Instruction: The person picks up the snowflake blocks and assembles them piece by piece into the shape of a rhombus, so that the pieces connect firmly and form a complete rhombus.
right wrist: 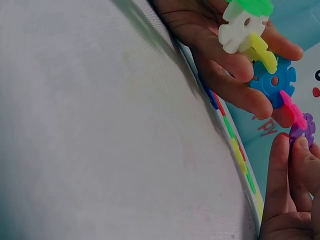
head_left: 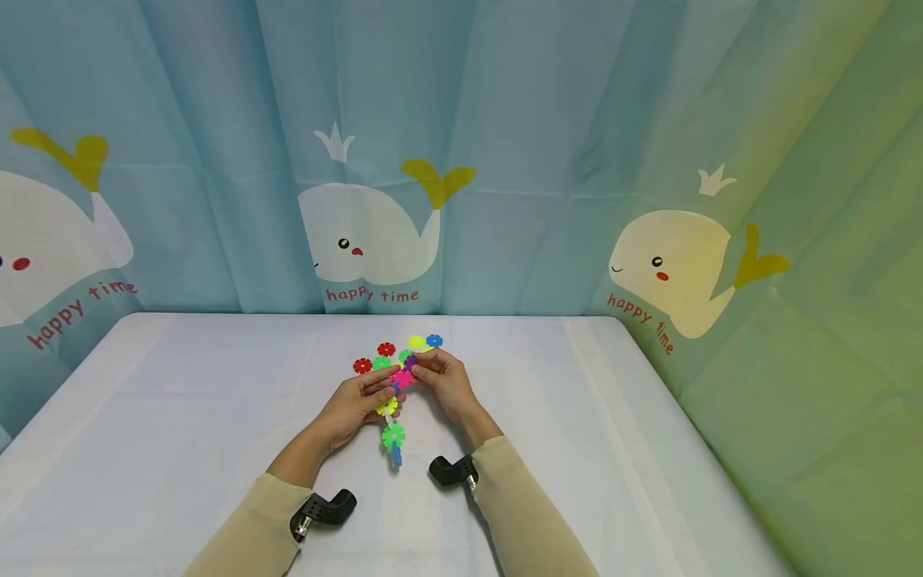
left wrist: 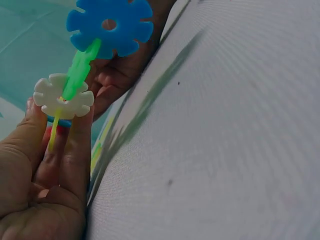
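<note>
A chain of notched plastic snowflake discs hangs between the two hands. From its lower end it runs blue (left wrist: 127,42), green (head_left: 392,435), white (left wrist: 80,109), yellow (right wrist: 263,54), blue (right wrist: 287,75), pink (right wrist: 294,111) and purple (right wrist: 310,122). My left hand (head_left: 349,410) holds the chain around its middle, thumb on one side and fingers on the other. With thumb and fingertips, my right hand (head_left: 449,385) pinches the purple disc, which touches the pink one at its edge. How deep the slots sit in each other cannot be seen.
Loose discs lie on the white table (head_left: 216,417) just beyond the hands: red (head_left: 386,349), another red (head_left: 363,365), green (head_left: 381,364), yellow (head_left: 416,341) and blue (head_left: 434,340). A blue curtain (head_left: 534,160) with whale prints hangs behind the table's far edge.
</note>
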### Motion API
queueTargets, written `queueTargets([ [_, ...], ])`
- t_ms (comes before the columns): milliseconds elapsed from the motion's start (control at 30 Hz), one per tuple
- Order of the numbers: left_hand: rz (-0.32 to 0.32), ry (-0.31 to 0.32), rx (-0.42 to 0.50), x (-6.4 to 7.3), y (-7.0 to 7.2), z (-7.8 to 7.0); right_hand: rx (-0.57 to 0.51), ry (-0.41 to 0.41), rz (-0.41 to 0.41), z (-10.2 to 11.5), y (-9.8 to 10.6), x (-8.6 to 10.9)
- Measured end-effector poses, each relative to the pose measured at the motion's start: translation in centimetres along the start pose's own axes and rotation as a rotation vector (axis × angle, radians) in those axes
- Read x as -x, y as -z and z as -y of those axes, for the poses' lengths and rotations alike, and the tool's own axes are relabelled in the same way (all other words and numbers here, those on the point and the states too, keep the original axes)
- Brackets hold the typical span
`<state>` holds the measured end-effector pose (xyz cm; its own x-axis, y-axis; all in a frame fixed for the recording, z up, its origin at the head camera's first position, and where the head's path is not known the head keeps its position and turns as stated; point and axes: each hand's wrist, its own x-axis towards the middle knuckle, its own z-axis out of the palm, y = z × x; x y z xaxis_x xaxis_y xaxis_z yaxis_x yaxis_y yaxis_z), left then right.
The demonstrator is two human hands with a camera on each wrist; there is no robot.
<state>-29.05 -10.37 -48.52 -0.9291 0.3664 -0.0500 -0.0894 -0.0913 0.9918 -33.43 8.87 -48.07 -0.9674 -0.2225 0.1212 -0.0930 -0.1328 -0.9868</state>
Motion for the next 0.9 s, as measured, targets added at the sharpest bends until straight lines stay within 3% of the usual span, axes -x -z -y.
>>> queueTargets([
  [600, 0.012, -0.016, 0.068, -0.03, 0.05, 0.07, 0.045, 0.028, -0.016, -0.38, -0.62, 0.11],
  [900, 0.027, 0.002, -0.007, -0.17, 0.19, -0.23, 0.072, 0.052, -0.008, -0.44, -0.46, 0.23],
])
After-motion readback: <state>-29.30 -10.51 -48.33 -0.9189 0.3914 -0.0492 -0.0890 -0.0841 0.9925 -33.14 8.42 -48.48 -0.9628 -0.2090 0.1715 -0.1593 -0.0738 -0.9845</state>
